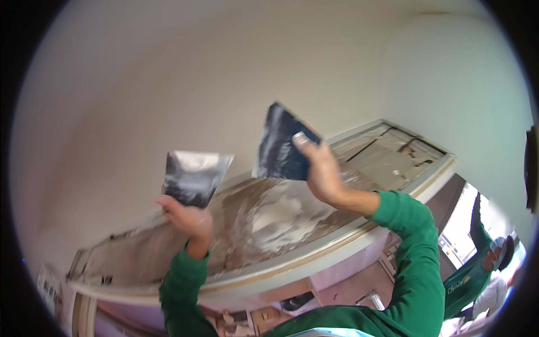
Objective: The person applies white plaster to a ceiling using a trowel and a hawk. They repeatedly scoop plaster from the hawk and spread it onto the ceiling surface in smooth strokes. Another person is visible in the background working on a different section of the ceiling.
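My left hand (pixel 193 223) grips a putty knife (pixel 191 182) by its lower end. Its wide dark blade points upward, with a lump of white filler (pixel 193 162) along the top edge. A little higher and to the right, my right hand (pixel 324 171) is closed around a second putty knife (pixel 281 143), thumb on its dark face. White smears streak that blade, which is tilted to the left. Both blades are held apart from each other, in front of the plain wall. Below them a spread of white filler (pixel 275 216) lies on a plastic-covered countertop.
The long countertop (pixel 135 264) runs along the wall (pixel 140 101), with a pale raised front edge (pixel 314 255). Dark strips (pixel 373 147) cross its far right end. Open shelves (pixel 286 312) with items sit underneath. Another person (pixel 471 281) in green stands at right by a bright opening.
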Available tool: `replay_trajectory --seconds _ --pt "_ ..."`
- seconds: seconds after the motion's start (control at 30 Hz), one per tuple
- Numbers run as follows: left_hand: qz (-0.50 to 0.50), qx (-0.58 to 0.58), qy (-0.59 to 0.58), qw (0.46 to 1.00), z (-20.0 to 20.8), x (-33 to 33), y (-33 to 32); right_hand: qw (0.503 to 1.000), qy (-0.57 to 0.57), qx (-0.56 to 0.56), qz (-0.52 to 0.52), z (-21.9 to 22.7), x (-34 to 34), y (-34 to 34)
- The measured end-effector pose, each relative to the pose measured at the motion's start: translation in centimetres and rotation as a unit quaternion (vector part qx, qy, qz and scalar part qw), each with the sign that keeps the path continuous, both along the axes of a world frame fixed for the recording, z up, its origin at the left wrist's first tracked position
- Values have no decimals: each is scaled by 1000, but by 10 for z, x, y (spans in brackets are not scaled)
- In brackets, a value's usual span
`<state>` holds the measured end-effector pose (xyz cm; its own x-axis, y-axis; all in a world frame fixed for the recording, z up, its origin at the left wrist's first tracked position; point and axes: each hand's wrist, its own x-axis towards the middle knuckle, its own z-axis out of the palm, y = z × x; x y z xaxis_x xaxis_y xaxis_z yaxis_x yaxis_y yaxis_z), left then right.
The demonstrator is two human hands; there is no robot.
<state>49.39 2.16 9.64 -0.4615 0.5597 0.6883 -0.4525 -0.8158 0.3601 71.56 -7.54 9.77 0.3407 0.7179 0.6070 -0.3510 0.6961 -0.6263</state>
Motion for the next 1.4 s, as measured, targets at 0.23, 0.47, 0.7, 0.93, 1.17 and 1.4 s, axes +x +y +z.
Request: replay_trajectory --seconds 0.23,0.47,0.7,0.93,1.17,1.4 --pt "172 346 393 835 -3 -58 -11 918 188 -157 312 5 -82 -34" --pt "363 486 499 619 41 -71 17 934 135 -146 298 26 -74 -45" --pt "358 335 618 614 -25 -161 53 916 45 324 -232 98 23 8" --pt "350 189 587 705 -81 -184 57 349 -138 372 -849 172 164 19" --pt "381 141 562 721 -87 -196 70 306 -157 367 -865 191 194 48" --pt "351 83 531 767 -92 -197 79 301 -134 380 -864 212 196 54"
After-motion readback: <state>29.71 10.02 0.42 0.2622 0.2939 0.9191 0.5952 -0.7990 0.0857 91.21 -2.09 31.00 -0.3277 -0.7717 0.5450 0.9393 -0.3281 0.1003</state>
